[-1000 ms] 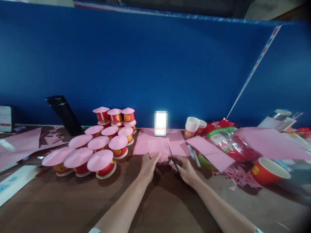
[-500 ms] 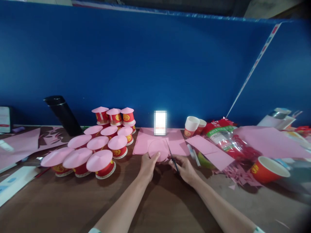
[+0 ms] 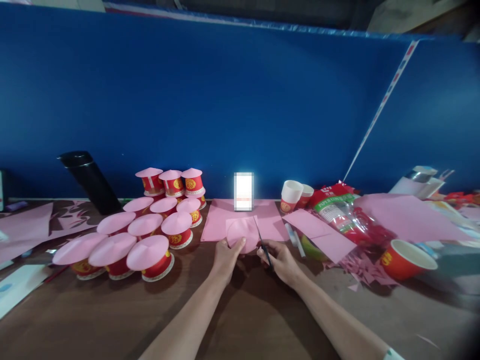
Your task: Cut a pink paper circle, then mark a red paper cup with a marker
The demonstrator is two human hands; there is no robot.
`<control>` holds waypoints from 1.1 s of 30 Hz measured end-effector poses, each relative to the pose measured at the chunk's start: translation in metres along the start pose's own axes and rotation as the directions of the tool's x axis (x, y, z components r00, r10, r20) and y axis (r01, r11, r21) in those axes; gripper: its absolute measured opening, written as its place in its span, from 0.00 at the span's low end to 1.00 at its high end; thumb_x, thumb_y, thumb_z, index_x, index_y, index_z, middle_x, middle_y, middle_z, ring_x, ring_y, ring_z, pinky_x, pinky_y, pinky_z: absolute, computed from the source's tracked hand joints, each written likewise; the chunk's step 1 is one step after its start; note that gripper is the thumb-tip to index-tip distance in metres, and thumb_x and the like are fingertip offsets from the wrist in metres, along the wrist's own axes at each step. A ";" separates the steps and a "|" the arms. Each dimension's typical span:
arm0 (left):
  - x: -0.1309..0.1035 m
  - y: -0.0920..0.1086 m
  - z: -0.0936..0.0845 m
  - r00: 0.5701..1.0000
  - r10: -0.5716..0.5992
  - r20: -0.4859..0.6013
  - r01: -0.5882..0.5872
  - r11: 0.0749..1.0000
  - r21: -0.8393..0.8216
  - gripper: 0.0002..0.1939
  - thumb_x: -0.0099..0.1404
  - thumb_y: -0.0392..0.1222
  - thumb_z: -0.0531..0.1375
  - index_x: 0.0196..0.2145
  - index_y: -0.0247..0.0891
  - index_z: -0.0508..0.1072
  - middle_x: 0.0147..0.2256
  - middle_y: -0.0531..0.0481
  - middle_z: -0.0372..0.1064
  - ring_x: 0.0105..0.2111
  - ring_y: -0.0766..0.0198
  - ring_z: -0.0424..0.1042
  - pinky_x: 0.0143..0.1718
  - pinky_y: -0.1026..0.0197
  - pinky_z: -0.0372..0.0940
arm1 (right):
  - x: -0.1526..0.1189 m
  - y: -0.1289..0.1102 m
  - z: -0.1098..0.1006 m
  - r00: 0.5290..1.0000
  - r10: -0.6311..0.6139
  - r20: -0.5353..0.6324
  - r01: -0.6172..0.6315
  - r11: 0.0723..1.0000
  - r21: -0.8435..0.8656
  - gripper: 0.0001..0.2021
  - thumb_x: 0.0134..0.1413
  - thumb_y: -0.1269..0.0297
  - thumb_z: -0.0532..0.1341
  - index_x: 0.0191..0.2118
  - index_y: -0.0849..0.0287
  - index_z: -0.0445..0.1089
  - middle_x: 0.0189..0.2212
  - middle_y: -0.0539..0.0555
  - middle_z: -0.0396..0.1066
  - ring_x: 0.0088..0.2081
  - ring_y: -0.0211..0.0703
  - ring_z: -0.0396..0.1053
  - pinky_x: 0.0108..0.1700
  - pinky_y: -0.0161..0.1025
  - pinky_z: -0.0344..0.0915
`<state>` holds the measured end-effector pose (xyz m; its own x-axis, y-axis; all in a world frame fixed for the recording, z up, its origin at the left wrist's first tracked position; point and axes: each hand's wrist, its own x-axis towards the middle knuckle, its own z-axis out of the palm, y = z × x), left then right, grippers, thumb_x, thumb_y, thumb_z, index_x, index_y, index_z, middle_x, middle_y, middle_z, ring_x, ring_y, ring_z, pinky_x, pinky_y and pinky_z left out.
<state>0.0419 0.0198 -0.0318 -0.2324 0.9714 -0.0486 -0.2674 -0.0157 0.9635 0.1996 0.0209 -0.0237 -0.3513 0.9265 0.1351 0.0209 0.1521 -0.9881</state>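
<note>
The head view showed the left hand (image 3: pixel 226 260) pinching a pink paper piece (image 3: pixel 239 231) beneath its thumb, mostly just beyond it; the right hand (image 3: pixel 282 261) gripped dark scissors (image 3: pixel 265 250), blades beside that paper. Cone-topped red cups (image 3: pixel 149 254) stood left of the left hand.

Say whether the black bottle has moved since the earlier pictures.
No: the black bottle keeps its place before the blue wall, beside the pink-topped cups; only the whole view has shifted.

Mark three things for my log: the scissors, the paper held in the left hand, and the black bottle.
Scissors (image 3: pixel 264 247): head view, on the dark middle section.
Held paper (image 3: pixel 243 230): head view, on its pink face.
Black bottle (image 3: pixel 92 181): head view, on its body.
</note>
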 end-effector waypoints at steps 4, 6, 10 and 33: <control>0.000 -0.001 0.001 1.000 -0.003 0.004 0.003 1.000 0.000 0.18 0.45 0.47 0.65 0.29 0.28 0.74 0.22 0.45 0.71 0.20 0.64 0.68 0.21 0.65 0.62 | 0.000 0.000 0.000 1.000 -0.004 -0.003 0.004 1.000 0.019 0.17 0.44 0.55 0.64 0.37 0.63 0.68 0.19 0.46 0.60 0.21 0.31 0.57 0.22 0.30 0.57; 0.000 -0.001 0.001 1.000 -0.012 0.001 0.012 1.000 -0.019 0.18 0.44 0.47 0.66 0.28 0.28 0.74 0.22 0.45 0.71 0.21 0.64 0.68 0.22 0.64 0.62 | 0.000 0.001 0.000 1.000 -0.001 -0.010 0.001 1.000 0.016 0.18 0.44 0.55 0.63 0.37 0.63 0.68 0.20 0.47 0.61 0.21 0.32 0.57 0.22 0.30 0.57; 0.000 0.000 0.000 1.000 -0.006 0.008 0.006 0.999 -0.031 0.19 0.44 0.48 0.66 0.29 0.28 0.74 0.23 0.45 0.72 0.21 0.63 0.69 0.22 0.64 0.62 | 0.000 0.002 -0.001 1.000 -0.005 -0.008 0.005 1.000 -0.005 0.18 0.45 0.54 0.63 0.37 0.63 0.69 0.19 0.47 0.60 0.20 0.32 0.57 0.21 0.29 0.56; -0.003 0.004 0.002 0.999 -0.001 -0.039 -0.001 0.998 -0.059 0.17 0.45 0.47 0.65 0.29 0.30 0.74 0.23 0.47 0.72 0.18 0.68 0.66 0.19 0.67 0.59 | 0.000 0.000 0.000 0.999 -0.038 -0.015 0.036 0.997 -0.070 0.16 0.47 0.56 0.62 0.39 0.63 0.70 0.19 0.48 0.61 0.20 0.31 0.56 0.20 0.29 0.56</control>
<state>0.0439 0.0177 -0.0275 -0.2686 0.9614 -0.0600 -0.3214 -0.0308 0.9464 0.2002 0.0208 -0.0241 -0.3377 0.9252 0.1732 0.0741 0.2096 -0.9750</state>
